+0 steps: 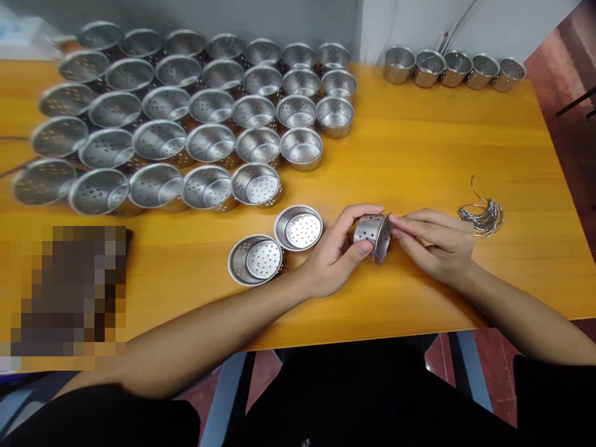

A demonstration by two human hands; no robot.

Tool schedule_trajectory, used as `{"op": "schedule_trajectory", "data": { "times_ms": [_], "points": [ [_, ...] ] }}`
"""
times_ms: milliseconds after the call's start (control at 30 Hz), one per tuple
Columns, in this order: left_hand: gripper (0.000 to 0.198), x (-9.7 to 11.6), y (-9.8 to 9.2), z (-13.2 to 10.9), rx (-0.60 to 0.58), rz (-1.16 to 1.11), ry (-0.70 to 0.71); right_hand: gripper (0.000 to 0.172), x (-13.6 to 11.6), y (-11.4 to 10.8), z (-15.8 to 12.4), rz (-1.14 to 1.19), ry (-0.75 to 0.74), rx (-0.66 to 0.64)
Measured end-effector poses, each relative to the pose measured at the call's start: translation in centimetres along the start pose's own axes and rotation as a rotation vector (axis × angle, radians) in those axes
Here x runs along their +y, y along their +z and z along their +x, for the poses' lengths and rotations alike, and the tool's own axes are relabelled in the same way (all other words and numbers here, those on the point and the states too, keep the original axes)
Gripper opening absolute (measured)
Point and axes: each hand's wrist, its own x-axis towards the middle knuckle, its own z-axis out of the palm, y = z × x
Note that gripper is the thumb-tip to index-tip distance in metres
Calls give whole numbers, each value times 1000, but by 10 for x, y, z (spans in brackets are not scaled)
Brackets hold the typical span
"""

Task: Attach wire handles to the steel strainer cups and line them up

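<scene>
My left hand (336, 253) grips a small perforated metal cup (372, 236), tipped on its side just above the yellow table (419, 155). My right hand (433, 243) pinches at the cup's open rim with fingertips pressed together. Whether a wire lies under those fingertips I cannot make out. Two more perforated cups (298, 228) (256, 259) stand upright just left of my left hand. A bundle of thin wire rings (483, 217) lies right of my right hand.
Several rows of perforated metal cups (186, 136) fill the table's far left. A short row of cups (454, 67) stands at the far right edge by the wall. A blurred dark patch (69, 292) sits at the near left.
</scene>
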Motion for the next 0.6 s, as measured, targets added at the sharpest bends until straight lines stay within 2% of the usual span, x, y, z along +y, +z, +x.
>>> {"op": "schedule_trajectory", "data": {
  "times_ms": [100,233,300,367,467,533,600],
  "points": [
    [56,-2,-1,-2,37,20,-7,56,4,-3,-1,-39,-67,-56],
    [59,-2,-1,-2,99,52,-18,76,5,-2,-3,-53,-120,-179],
    [58,-1,0,-1,128,48,-26,69,4,0,-4,-98,-134,-204],
    [57,1,1,-1,132,38,-47,52,3,3,-6,-121,-141,-198],
    [64,3,3,-3,84,-67,-146,40,6,2,-4,-127,-128,-162],
    [77,2,3,-4,40,-136,-226,37,14,-7,3,-177,-96,-137],
    [82,2,3,-6,14,-99,-279,31,31,-24,16,-266,-23,-141]
  ]
}}
